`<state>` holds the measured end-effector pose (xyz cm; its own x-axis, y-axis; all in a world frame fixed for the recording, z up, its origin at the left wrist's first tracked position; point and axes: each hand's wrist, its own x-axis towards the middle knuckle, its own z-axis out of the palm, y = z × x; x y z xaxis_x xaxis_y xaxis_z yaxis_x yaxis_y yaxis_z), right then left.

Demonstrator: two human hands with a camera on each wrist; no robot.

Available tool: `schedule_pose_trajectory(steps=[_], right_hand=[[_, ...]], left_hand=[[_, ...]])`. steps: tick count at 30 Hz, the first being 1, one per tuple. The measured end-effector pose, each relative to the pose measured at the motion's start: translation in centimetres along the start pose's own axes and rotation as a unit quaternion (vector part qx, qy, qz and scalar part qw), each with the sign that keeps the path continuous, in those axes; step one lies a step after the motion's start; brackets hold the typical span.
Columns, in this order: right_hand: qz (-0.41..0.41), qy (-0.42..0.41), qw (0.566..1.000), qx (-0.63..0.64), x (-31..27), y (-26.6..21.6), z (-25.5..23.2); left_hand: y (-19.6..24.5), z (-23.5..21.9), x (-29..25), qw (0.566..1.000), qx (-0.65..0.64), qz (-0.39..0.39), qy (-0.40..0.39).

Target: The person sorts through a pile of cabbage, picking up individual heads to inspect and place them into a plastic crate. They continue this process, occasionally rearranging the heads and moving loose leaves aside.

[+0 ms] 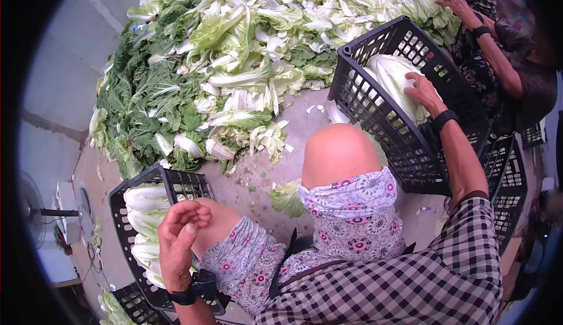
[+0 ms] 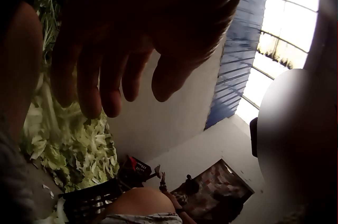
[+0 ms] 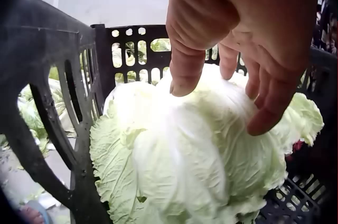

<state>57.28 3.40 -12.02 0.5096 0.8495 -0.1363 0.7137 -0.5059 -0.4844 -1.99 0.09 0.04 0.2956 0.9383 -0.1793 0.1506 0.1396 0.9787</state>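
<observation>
My right hand [image 1: 423,93] is over a pale napa cabbage [image 1: 394,81] inside a black plastic crate [image 1: 381,128]. In the right wrist view, the thumb and spread fingers of that hand [image 3: 237,50] are right at the upper surface of the cabbage [image 3: 185,155], not closed round it. My left hand [image 1: 179,231] is raised beside my left knee with nothing in it, its fingers loosely curled. Seen from the left wrist, the same hand [image 2: 116,44] hangs dark against the wall. Below it, a second black crate [image 1: 132,185] holds several napa cabbages [image 1: 146,207].
A large heap of cabbage leaves [image 1: 234,61] spreads over the floor ahead. At the upper right, another person's hands [image 1: 454,2] touch a cabbage [image 1: 422,2]. More black crates [image 1: 510,178] stand at my right. A loose leaf [image 1: 287,199] lies on the floor [image 1: 246,178] between my legs.
</observation>
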Motion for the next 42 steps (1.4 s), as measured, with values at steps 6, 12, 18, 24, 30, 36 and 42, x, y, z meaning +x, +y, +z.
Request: schedule_pose_trajectory(steps=[6,12,18,24,30,36,42], right_hand=[[-0.092,0.075,0.993,0.021,-0.5,-0.2,0.6],[-0.006,0.04,0.989,-0.139,-0.5,0.6,0.2],[-0.103,0.097,0.989,0.048,0.5,-1.3,-0.2],[-0.007,0.043,0.997,-0.067,-0.3,-1.9,-1.7],[-0.045,-0.03,0.969,-0.24,0.2,-0.8,1.3],[-0.023,0.041,0.986,-0.157,0.5,-0.8,1.1],[-0.095,0.083,0.99,-0.058,1.4,-0.6,0.3]], left_hand=[[0.0,0.3,0.5,1.0,0.005,0.0,-0.011],[0.1,-0.1,-0.1,1.0,-0.01,-0.004,-0.008],[-0.1,-0.9,-0.4,1.0,0.015,-0.007,0.005],[0.2,-1.0,-0.8,0.999,0.053,-0.01,-0.007],[-0.1,-1.1,-0.3,0.999,0.041,-0.011,0.006],[0.1,-0.8,-0.7,0.999,0.049,-0.018,0.002],[-0.3,-0.7,-0.4,0.998,0.056,-0.028,0.011]])
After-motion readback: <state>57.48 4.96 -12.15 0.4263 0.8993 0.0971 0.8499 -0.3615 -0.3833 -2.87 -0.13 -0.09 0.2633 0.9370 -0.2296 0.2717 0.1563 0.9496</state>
